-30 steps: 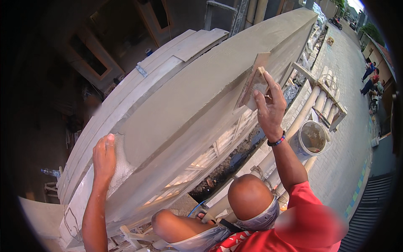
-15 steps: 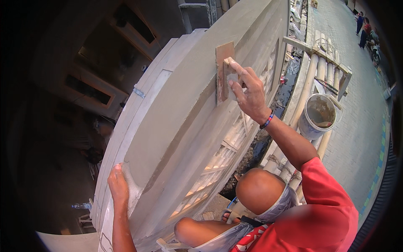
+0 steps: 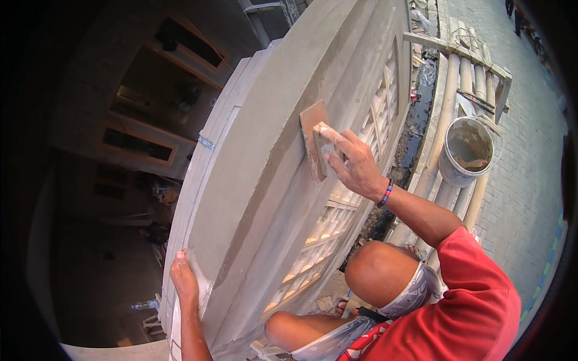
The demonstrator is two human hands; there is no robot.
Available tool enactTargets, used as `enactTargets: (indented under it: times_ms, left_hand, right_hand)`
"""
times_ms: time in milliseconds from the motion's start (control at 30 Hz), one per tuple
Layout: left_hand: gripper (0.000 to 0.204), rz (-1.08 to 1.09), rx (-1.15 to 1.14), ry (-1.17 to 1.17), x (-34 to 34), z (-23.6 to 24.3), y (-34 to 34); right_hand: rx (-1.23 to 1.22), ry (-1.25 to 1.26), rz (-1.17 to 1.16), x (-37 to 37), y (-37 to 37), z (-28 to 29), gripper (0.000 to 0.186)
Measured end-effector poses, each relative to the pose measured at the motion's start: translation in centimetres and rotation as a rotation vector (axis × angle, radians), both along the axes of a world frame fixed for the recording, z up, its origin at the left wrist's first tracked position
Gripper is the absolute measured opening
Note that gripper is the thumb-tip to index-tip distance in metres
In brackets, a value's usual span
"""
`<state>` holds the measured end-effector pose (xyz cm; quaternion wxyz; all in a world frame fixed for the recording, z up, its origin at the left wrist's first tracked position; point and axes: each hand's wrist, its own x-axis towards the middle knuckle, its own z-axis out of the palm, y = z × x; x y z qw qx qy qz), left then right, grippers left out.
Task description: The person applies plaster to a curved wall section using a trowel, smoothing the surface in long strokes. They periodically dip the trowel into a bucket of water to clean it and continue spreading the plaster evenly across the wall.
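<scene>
My right hand [image 3: 355,165] is closed on the grip of a flat wooden float [image 3: 312,125], which lies against the edge between the grey plastered band [image 3: 232,186] and the recessed face below it. My left hand [image 3: 183,277] grips the left edge of the band near its lower end, beside a rough, paler patch of plaster [image 3: 201,283]. Openings with pale slats [image 3: 379,108] run along the wall's face beneath the float.
To the right, bamboo poles on a frame [image 3: 451,90] hold a bucket [image 3: 466,153] and tools. A gutter [image 3: 415,138] runs below the wall; a paved lane [image 3: 524,180] with people's legs lies beyond. My bent knees [image 3: 379,271] are below. A dark room is left.
My right hand has moved down and left along the band with the float. The whole view has shifted and turned, and my left hand now sits lower and further right in it.
</scene>
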<state>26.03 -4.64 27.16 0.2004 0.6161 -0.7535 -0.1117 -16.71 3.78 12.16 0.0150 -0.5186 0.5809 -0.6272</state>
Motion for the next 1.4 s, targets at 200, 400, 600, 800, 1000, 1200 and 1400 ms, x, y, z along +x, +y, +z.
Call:
enactTargets:
  times_ms: [200,400,600,800,1000,1200,1400]
  left_hand:
    - [0.061,0.034,0.022,-0.009,0.2,0.0,0.3]
    - [0.062,0.015,0.029,-0.003,0.9,-0.3,-0.4]
    - [0.063,0.046,0.003,-0.024,0.9,-0.3,0.1]
    - [0.061,0.029,0.001,-0.021,0.6,-0.2,-0.1]
    - [0.061,0.038,-0.024,-0.047,1.0,0.5,0.7]
    - [0.064,0.019,-0.032,-0.004,-0.4,-0.1,0.2]
    - [0.063,0.01,-0.064,-0.006,1.2,-0.3,0.2]
  right_hand:
    - [-0.09,-0.161,-0.115,-5.0,-1.7,2.3,0.048]
    - [-0.036,-0.055,-0.03,-0.7,-1.0,1.7,0.048]
    - [-0.101,-0.169,-0.146,-6.1,-1.2,3.0,0.049]
    - [-0.027,-0.118,-0.061,-3.3,-2.0,4.0,0.045]
    - [-0.005,-0.187,-0.086,-6.5,0.0,1.9,0.046]
    - [-0.116,-0.266,-0.199,-13.9,-6.3,5.2,0.047]
    - [0.21,-0.195,0.104,-7.6,2.3,-1.6,0.049]
